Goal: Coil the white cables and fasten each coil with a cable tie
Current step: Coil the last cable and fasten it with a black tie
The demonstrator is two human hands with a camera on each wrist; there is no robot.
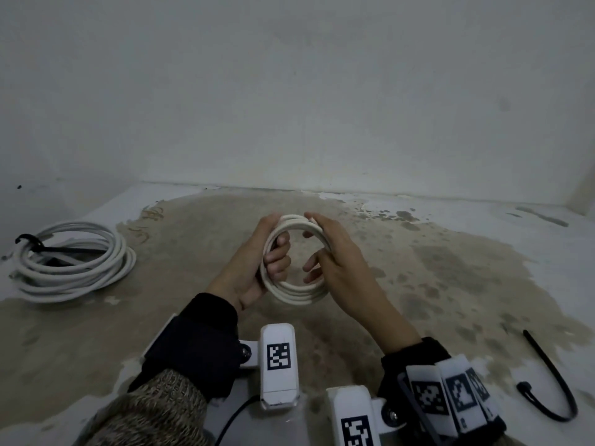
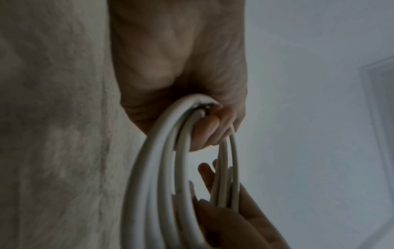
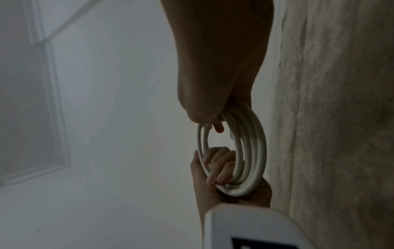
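Fingers [image 1: 279, 255] of the left hand [image 1: 254, 268] curl through the middle of a small coil of white cable [image 1: 294, 292] and clamp its left side against the palm, with the thumb lying along the outer edge. On the opposite side the right hand [image 1: 335, 255] closes round the coil's right arc, its thumb on top near the upper loops and its fingertips poking through the ring from behind. The coil is held up off the surface [image 1: 418, 272], roughly upright, between the two hands, and its several loops lie close together; no tie shows on it. From the left wrist the loops [image 2: 168, 176] run down from the gripping fingers, and the right hand's fingertips reach in from below. From the right wrist the same ring [image 3: 247, 151] hangs between both grips. Well to the left on the stained surface rests a larger coil of white cable [image 1: 74, 262] with a black cable tie [image 1: 32, 244] round its left edge, the tail of the tie lying across the loops. Far to the right lies a loose black cable tie [image 1: 553, 378], bent into a hook shape, apart from everything else. A pale wall [image 1: 289, 91] closes off the back of the surface.
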